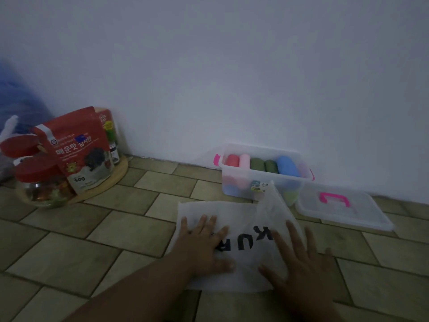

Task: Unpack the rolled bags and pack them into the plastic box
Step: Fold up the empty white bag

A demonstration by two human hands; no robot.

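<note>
A white bag (232, 212) with black letters lies spread on the tiled floor (116, 228); the left hand (204, 242) and the right hand (299, 259) both press flat on it, fingers straight and wide, gripping nothing. Its far right corner stands up in front of the plastic box (241, 180) by the wall; the box holds rolled bags (285, 165) - red, pink, green, blue; its lid (362, 210) lies just beside it. Well apart on the left, a wooden tray (116, 175) carries a red pouch (81, 149) and a jar (39, 184).

Bag (232, 219) lies before box (262, 182); lid (343, 210) right.
</note>
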